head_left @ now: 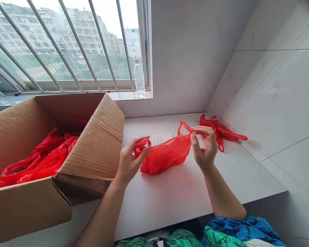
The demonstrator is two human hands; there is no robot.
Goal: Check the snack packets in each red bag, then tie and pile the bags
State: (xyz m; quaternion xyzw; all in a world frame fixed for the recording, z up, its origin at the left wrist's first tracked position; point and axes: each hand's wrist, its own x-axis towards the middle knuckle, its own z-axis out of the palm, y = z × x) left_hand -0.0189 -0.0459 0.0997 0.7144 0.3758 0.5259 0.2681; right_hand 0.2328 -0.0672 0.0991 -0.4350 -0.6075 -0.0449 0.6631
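Right now, both hands hold one thin, shiny red plastic bag (pixel 164 155) just above the smooth white counter (pixel 175 195). Left hand (pixel 130 161) pinches one crinkly handle with its fingers closed. Right hand (pixel 205 145) pinches the other loop handle the same way. Next to the left hand sits a big brown cardboard box (pixel 92 151), rough and bent, full of more red bags (pixel 38 159). Another scrunched red bag (pixel 221 130) lies near the tiled wall. A clear bottle (pixel 139 77) stands on the windowsill.
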